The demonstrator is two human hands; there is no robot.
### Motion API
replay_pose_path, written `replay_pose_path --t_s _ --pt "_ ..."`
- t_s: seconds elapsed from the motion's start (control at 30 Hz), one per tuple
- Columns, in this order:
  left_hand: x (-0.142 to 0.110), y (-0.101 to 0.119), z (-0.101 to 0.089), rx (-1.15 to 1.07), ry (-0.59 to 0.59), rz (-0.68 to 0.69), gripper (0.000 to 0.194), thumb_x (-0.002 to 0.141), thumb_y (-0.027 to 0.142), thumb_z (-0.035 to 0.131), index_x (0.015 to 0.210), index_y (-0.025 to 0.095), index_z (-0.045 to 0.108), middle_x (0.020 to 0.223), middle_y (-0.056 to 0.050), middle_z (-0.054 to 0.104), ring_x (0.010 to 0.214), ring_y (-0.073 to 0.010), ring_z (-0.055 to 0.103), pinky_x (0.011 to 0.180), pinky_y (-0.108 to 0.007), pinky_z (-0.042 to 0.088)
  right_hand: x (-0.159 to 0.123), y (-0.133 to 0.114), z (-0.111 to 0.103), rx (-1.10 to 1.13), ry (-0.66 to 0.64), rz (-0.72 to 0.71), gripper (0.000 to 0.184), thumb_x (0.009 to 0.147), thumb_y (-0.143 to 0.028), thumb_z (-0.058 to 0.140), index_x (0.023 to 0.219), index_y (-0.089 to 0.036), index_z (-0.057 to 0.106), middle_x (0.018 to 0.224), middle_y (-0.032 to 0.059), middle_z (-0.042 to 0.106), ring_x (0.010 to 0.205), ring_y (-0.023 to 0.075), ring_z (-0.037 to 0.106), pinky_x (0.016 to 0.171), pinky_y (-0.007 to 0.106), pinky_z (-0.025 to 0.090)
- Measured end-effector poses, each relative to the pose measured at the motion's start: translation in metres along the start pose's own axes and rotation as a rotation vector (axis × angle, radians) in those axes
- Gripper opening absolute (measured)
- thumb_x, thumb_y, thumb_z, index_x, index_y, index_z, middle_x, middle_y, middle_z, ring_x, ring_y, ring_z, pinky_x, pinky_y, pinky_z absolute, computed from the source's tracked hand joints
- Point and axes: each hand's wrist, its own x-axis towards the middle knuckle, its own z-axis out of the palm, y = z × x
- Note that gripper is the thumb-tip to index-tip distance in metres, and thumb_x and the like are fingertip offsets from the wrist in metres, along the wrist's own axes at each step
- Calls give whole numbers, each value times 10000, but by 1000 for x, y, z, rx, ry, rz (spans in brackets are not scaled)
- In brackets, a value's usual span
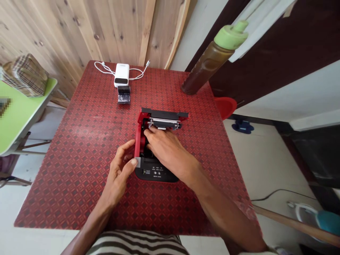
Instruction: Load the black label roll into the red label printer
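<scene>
A red and black printer-like device [156, 171] lies on the table with its lid [164, 115] raised at the far side. My left hand [120, 170] holds its near left side, thumb on the grey corner and index finger against the red wall. My right hand [170, 147] reaches over the device from the right, its fingers bent down into the open compartment. Its fingertips are hidden there, and what they hold, if anything, does not show. Buttons and small white print mark the black front panel.
A white power bank [122, 72] with a white cable [139, 73] lies at the back, a small black roll [124, 94] before it. A brown bottle with green lid [209, 63] stands back right. The red patterned table [87, 163] has a green table [23, 117] to its left.
</scene>
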Motion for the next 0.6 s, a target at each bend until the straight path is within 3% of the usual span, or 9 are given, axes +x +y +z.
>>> replay_pose_path --t_s 0.17,0.3,0.47,0.6 --pt "0 -1 1 -2 -3 -5 537 1072 515 724 1553 288 652 1622 -84 680 1514 -346 606 1124 -452 563 -3 -3 -5 -8 14 72 380 1079 -107 555 1426 -132 708 1307 197 815 1129 330 812 910 409 610" --pt "1 -1 2 -3 20 -5 547 1055 517 744 1539 278 659 1594 -95 694 1519 -357 591 1089 -453 579 -8 -3 -2 20 92 120 345 1065 -147 583 1373 -177 735 1201 160 851 1030 326 832 828 396 598" --pt "1 1 3 -3 16 -13 532 1059 511 731 1531 276 658 1564 -91 713 1386 -321 670 1070 -441 571 -18 -3 13 9 353 90 182 988 -128 665 1118 -191 776 1029 120 856 924 301 817 777 376 569" --pt "0 2 2 5 16 -26 541 1063 517 723 1540 271 649 1508 -100 746 1197 -292 741 1039 -453 585 -43 -2 13 114 646 -26 78 984 -148 684 1018 -195 737 931 73 825 817 248 774 743 366 564"
